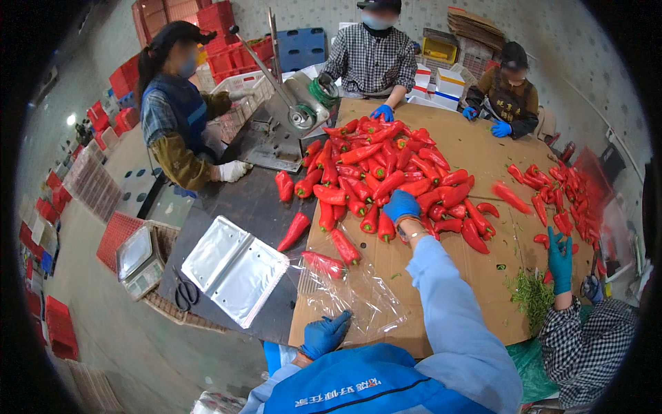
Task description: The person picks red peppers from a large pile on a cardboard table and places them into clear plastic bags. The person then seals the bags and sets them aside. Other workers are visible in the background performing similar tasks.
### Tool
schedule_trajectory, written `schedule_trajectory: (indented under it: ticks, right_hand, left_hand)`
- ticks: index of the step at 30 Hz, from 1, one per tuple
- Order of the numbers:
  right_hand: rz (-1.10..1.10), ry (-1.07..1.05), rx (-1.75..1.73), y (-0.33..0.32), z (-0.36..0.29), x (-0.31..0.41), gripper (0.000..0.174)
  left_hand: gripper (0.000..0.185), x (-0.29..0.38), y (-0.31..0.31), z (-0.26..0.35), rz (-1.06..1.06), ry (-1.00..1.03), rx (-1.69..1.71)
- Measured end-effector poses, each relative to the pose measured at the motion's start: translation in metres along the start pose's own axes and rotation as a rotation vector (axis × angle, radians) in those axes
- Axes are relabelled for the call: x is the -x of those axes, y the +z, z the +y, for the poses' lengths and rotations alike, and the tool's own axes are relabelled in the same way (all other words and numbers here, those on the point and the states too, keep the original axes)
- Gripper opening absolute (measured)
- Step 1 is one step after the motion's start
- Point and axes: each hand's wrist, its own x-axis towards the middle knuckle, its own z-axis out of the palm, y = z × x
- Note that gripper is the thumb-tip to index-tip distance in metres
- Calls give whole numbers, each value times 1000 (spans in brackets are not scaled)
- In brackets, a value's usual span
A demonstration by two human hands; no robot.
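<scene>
My left hand (326, 334), in a blue glove, grips the near edge of a clear plastic bag (370, 297) on the cardboard-covered table. Two red peppers lie by the bag's far end; film seems to overlap the nearer pepper (321, 264), and I cannot tell whether it is inside. My right hand (402, 206), gloved in blue too, reaches out to the near side of a large heap of red peppers (382, 160). Its fingertips are hidden, so a grip on a pepper cannot be made out. Left of the bag lies a stack of clear bags (235, 269).
Black-handled scissors (185, 291) lie beside the bag stack. A digital scale (137, 259) stands off the table's left side. A lever-operated bench device (297, 108) holds green tape. Several co-workers surround the table; one gloved hand (560, 261) is near a second pepper heap (571, 202) and green stems (532, 295).
</scene>
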Motion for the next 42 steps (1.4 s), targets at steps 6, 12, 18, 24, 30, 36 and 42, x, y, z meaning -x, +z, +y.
schedule_trajectory:
  ticks: [6, 12, 18, 24, 30, 36, 42]
  right_hand:
    - [-54, 38, -897, -38, 65, 86, 42]
    - [-166, 171, -708, -45, 134, 209, 43]
    - [-399, 391, -1111, -130, 108, 291, 40]
    - [-697, 221, -1011, -136, 28, 327, 40]
    - [-527, 90, -1209, -40, -43, 304, 34]
    - [-133, -623, -345, 43, -87, 232, 41]
    - [-138, -628, -263, 47, -81, 233, 58]
  left_hand:
    - [32, -1, 0, -1, -21, -12, -25]
    - [29, -1, -10, 3, -36, -91, 99]
    - [36, -9, -37, 23, -32, -204, 82]
    - [42, -25, -46, 41, 109, -44, 73]
    - [49, -28, -42, 45, 127, 89, 91]
    - [44, -13, -32, 32, 9, 147, -85]
    - [50, 7, -14, 1, -7, 50, -45]
